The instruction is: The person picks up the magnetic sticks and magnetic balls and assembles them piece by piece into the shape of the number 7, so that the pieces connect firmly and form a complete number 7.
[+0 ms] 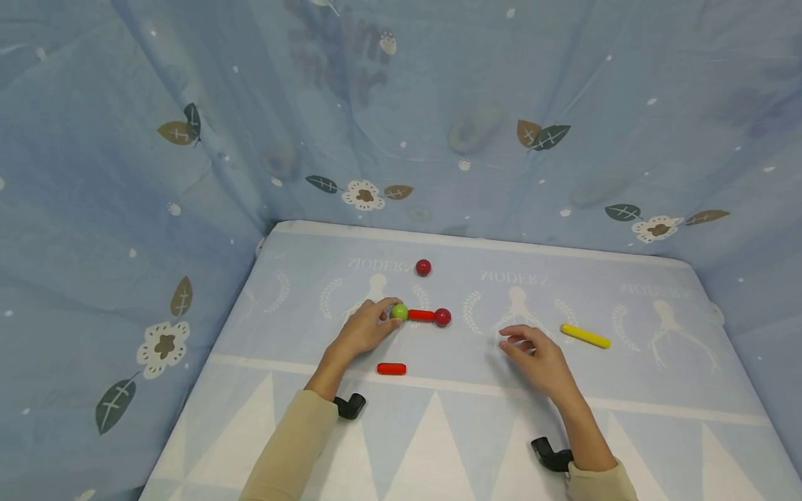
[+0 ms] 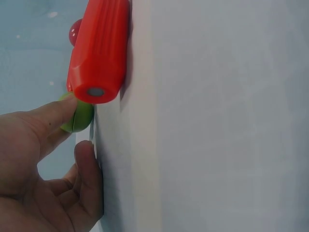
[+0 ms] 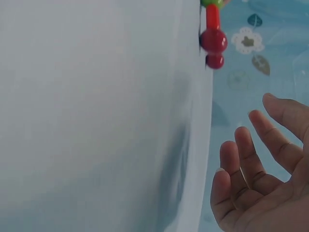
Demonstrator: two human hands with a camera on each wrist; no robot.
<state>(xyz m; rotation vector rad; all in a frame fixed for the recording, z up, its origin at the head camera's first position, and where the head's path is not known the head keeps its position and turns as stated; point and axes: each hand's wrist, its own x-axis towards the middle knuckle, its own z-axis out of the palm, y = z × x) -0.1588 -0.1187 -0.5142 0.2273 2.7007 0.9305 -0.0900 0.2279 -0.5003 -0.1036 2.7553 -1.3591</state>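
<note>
My left hand (image 1: 365,328) pinches a green ball (image 1: 399,312) between thumb and fingertips. That ball sits at the left end of a red rod (image 1: 421,315), and a dark red ball (image 1: 442,317) is at the rod's right end; the three lie in a row on the table. In the left wrist view the thumb presses the green ball (image 2: 79,117), and a loose red rod (image 2: 100,53) with a grey dot on its end looms close. My right hand (image 1: 535,358) hovers with loosely bent fingers, holding nothing, between the row and a yellow rod (image 1: 585,336).
Another dark red ball (image 1: 423,267) lies farther back on the patterned tablecloth (image 1: 476,431). Nearer the front is the loose red rod. A blue patterned curtain (image 1: 438,125) closes off the back and sides. Black wrist mounts (image 1: 551,456) stick out beside the forearms.
</note>
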